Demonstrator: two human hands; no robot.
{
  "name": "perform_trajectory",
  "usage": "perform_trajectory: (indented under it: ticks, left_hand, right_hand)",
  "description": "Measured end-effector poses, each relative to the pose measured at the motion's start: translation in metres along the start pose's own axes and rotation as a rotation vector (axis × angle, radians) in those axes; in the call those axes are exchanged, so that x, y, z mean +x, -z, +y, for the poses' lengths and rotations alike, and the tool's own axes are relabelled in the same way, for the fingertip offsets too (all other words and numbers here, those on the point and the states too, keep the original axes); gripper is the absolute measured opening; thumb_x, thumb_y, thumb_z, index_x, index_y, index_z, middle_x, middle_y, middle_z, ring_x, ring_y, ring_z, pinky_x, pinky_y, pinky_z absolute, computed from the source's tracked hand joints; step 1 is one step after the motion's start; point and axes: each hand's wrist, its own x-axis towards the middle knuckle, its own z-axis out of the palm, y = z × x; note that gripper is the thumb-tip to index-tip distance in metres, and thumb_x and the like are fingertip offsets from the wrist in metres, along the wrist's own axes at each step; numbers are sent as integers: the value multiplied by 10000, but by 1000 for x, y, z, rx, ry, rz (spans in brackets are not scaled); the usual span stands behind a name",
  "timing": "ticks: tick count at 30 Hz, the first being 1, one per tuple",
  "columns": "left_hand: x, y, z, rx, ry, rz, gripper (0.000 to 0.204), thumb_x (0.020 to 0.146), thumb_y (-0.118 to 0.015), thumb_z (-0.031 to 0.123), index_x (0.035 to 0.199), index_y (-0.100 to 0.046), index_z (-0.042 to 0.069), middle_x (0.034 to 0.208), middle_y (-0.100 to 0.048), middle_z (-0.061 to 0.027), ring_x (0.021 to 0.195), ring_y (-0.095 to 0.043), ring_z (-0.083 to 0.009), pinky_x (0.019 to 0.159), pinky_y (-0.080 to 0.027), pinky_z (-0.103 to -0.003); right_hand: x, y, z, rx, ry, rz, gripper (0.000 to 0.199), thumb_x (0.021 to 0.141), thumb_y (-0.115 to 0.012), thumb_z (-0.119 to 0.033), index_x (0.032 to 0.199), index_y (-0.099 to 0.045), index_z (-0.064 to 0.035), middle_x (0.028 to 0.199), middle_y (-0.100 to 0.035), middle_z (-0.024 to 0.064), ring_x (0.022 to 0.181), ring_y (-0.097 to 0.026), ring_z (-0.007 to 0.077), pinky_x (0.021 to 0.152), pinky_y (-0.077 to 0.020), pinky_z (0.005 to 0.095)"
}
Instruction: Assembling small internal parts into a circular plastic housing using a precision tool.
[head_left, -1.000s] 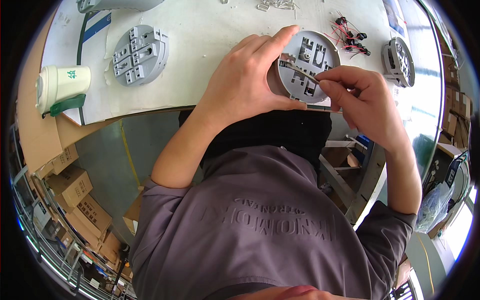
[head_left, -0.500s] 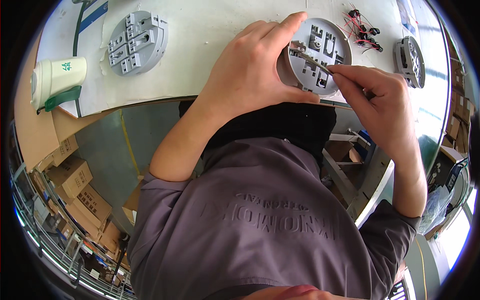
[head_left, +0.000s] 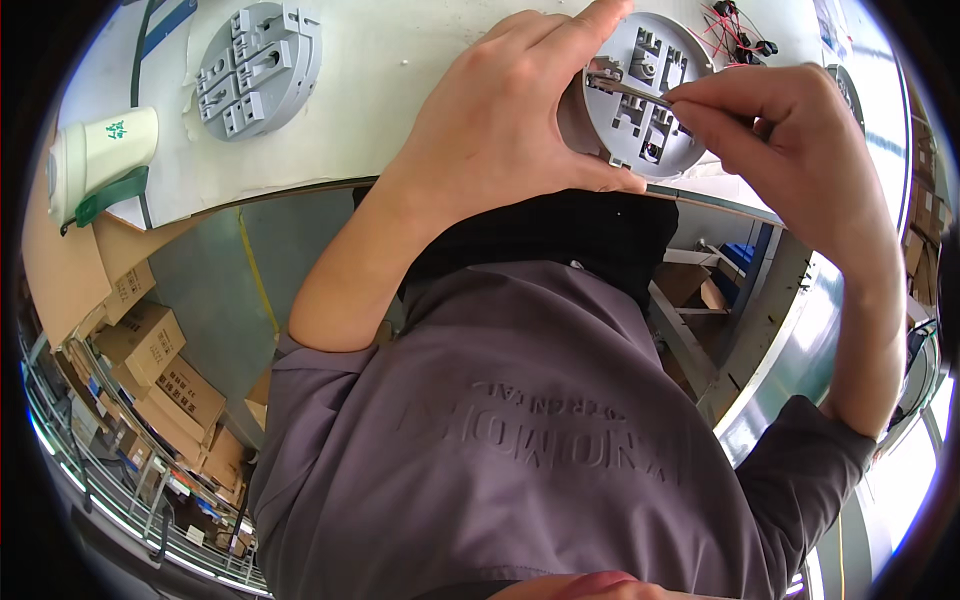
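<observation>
**A:** What do we record for the left hand (head_left: pixel 500 120)?

**B:** We find it closed around the round grey moulded disc (head_left: pixel 645 95), gripping the disc's left edge. The index finger lies over the upper rim, the thumb presses against the lower rim. The disc is tilted up, its slotted face towards the camera, at the near edge of the white worktop (head_left: pixel 400 90).

**A:** And the right hand (head_left: pixel 790 140)?

**B:** We see its fingertips pinched on a thin metal tool (head_left: pixel 630 88). The tool runs leftward across the disc face; its tip meets a small metal part near the disc's upper left rim. We cannot tell the tool's exact kind.

**A:** What else do we note?

**B:** A second grey disc (head_left: pixel 258 62) lies flat on the worktop, well apart to the left. A white cup with a green band (head_left: pixel 95 160) lies on its side near the worktop's left end. A bundle of red and black wires (head_left: pixel 735 25) sits just beyond the held disc. Cardboard boxes (head_left: pixel 150 370) stand on the floor at the lower left.
</observation>
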Motion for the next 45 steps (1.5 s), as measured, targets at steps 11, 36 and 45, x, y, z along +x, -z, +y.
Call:
perform_trajectory:
  ticks: [11,36,45]
  left_hand:
    - [-1,-3,-6,-58,5,0,1117,778,-995,400,1614,-440,-91,1257,-699,-244,1073,-687,-331,1003,-562,-417]
    - [-2,2,1,-9,-5,8,1126,787,-986,426,1620,-431,-91,1195,-689,-210,1005,-666,-304,953,-560,-396]
    - [-1,1,2,5,-15,14,1126,779,-990,424,1612,-441,-99,1205,-699,-222,1009,-678,-305,952,-568,-391]
  right_hand:
    - [5,19,-40,-348,11,-82,92,958,-761,-19,945,-797,64,689,-661,86,527,-464,143,534,-364,301]
    - [-2,4,-51,-360,-34,12,109,983,-712,-35,953,-777,47,706,-659,97,533,-477,194,558,-390,343]
    - [4,9,-50,-264,-175,-80,136,1018,-704,-54,969,-789,39,703,-661,72,514,-470,160,529,-376,323]
